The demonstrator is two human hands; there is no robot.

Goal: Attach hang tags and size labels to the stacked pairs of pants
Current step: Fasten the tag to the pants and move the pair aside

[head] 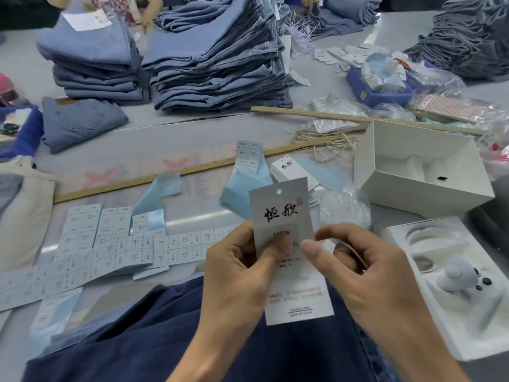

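Note:
A white hang tag (pixel 283 208) with black brush lettering and a punched hole stands upright in front of me. My left hand (pixel 237 271) pinches its lower left edge, thumb pressing on a pale size label stuck to the tag. My right hand (pixel 366 274) sits at the tag's right edge with fingers curled and thumb at the label; whether it holds anything is unclear. Sheets of pale blue size labels (pixel 115 246) lie on the table to the left. A pile of spare hang tags (pixel 289 172) lies behind. Stacked blue jeans (pixel 220 62) stand at the back.
Dark denim pants (pixel 137 340) lie under my hands. Two wooden rulers (pixel 176 172) cross the table. An open white box (pixel 421 166) and a white tray (pixel 451 271) with a small device sit on the right. A blue bin (pixel 377 86) and plastic bags sit behind.

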